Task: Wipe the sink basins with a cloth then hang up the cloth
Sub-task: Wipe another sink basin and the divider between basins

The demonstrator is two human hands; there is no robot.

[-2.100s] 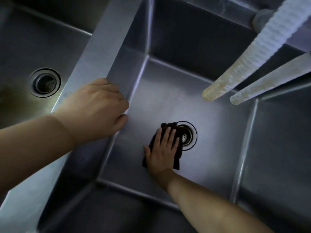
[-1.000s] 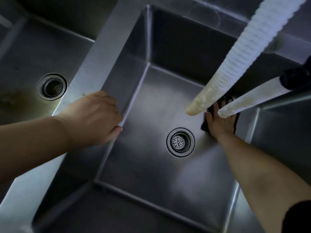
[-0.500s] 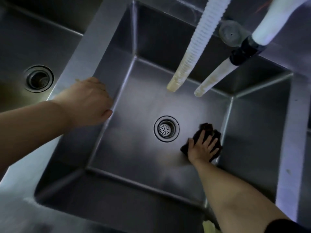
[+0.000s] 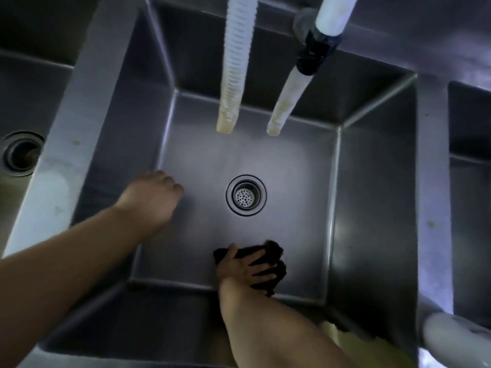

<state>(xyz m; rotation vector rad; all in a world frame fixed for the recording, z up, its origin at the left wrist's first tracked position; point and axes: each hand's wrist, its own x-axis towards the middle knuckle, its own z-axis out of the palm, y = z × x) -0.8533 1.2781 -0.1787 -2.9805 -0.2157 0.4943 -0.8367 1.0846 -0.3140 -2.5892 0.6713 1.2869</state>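
Observation:
I look straight down into the middle steel basin (image 4: 372,208), with its round drain (image 4: 246,195) at the centre. My right hand (image 4: 239,266) presses a dark cloth (image 4: 273,269) flat on the basin floor near the front wall, fingers spread over it. My left hand (image 4: 152,199) hangs inside the basin by the left wall, loosely curled and blurred, holding nothing. The left basin's drain (image 4: 20,154) shows at the left edge.
Two white hoses hang over the back of the basin, a ribbed one (image 4: 233,62) and a smooth one (image 4: 295,86) with black tape. A steel divider (image 4: 79,115) separates the left basin. A third basin (image 4: 470,168) lies at right, a white object (image 4: 451,341) bottom right.
My right hand has slid the cloth from the basin's right side toward the front wall. My left hand has left the divider rim and dropped into the basin.

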